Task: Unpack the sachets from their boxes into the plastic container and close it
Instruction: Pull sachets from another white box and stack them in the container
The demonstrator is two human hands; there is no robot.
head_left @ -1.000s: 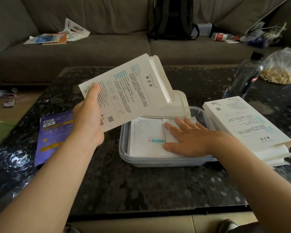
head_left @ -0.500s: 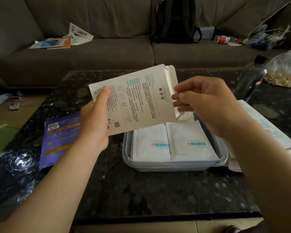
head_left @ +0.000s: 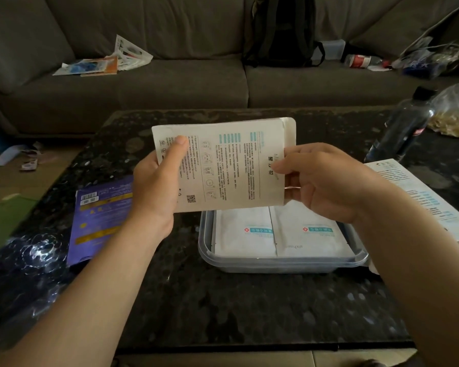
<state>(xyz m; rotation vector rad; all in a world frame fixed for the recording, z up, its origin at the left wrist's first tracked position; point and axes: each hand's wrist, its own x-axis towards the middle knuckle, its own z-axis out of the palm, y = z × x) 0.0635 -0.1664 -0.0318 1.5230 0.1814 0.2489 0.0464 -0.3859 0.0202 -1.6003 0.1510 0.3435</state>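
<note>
Now left hand [head_left: 154, 189] grips and right hand [head_left: 326, 186] pinches one white box [head_left: 223, 165] above the bench [head_left: 223, 300]; two sachets [head_left: 245, 234] show side by side in one plastic container [head_left: 276, 264].

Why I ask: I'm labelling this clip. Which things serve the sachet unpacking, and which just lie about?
Job: white box, held by left hand and right hand; plastic container; sachets in it; more boxes at right.
Lying about: purple packet, dark bottle, backpack, plastic bag, papers on sofa.

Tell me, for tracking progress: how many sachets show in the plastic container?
2: left sachet and right sachet, side by side in the plastic container; more may lie hidden beneath.
</note>
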